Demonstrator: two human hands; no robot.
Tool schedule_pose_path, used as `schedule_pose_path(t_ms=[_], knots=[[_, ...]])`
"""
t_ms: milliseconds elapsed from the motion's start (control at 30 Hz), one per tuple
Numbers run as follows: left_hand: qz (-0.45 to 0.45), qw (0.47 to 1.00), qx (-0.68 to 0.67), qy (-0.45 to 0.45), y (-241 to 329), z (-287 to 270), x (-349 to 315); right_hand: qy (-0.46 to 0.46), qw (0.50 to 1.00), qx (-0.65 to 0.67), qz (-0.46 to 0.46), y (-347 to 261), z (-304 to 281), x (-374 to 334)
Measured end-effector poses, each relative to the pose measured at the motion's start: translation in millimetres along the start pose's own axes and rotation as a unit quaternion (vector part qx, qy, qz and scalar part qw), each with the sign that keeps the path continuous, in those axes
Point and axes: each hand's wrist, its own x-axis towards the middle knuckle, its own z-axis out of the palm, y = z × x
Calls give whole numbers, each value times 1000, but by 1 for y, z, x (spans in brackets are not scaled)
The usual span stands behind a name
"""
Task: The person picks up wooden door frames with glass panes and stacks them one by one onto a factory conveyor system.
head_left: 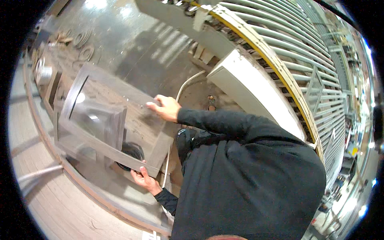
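A grey rectangular frame (98,141), like a cabinet door frame with an open middle, is tilted in front of me. My left hand (146,181) grips its lower edge near the near corner, thumb on top and fingers curled beneath. Along the opposite side, my right hand (166,108) has its fingers and thumb at the rail near the other near corner; the fingers' undersides are hidden. Through the opening I see more grey frame pieces (120,124) and a coil of black cable or hose (133,154). The frame's far end is slightly blurred.
A wooden bench or platform (76,200) runs along the left. To the right, a long white box-like piece (244,80) lies beside a roller conveyor (276,34) with a yellow edge. A pale hose (186,83) curves across the floor (154,72). Coiled material (82,39) lies far left.
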Motion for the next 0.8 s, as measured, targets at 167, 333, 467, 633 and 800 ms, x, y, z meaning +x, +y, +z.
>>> schedule_pose_path(t_ms=[167, 333, 467, 633, 800], knots=[[10, 979, 61, -192, 43, 156, 5, 218, 945, 232, 77, 117, -154, -68], [75, 911, 50, -404, 91, 358, 0, 413, 850, 310, 101, 184, -322, -104], [194, 844, 222, -448, 98, 450, -27, 505, 816, 259, 108, 252, -470, -88], [254, 792, 350, -432, 68, 466, -58, 603, 766, 159, 156, 326, -656, -31], [166, 807, 421, -379, 27, 439, -68, 573, 766, 140, 256, 406, -785, 47]])
